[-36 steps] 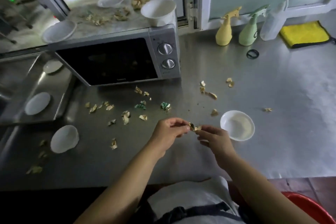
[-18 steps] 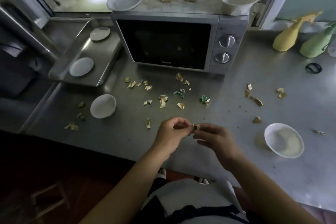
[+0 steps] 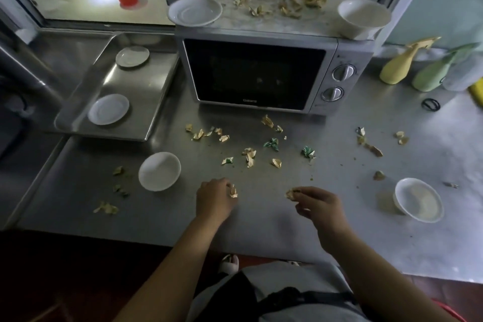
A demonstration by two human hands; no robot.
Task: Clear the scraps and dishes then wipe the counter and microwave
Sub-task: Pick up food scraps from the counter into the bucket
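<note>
Far left, a steel tray [image 3: 156,102] carries two saucers. The left hand [image 3: 213,198] and right hand [image 3: 317,202] each pinch a crumpled paper scrap [image 3: 232,191] above the steel desk [image 3: 261,217]. Scraps, bowls and the silver microwave [image 3: 271,70] remain uncleared; wiping seems unstarted.

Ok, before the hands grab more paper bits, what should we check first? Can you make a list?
1. Left hand has its scrap pinched: ok.
2. Right hand has its scrap pinched: ok.
3. Room in the hands for more: cannot tell.
4. A bin to drop scraps in: cannot tell; only a red rim shows at the bottom right corner.
5. Counter cleared of scraps: not ok, many lie in front of the microwave.
6. Microwave top cleared: not ok, scraps, two plates and a bowl sit there.
</note>
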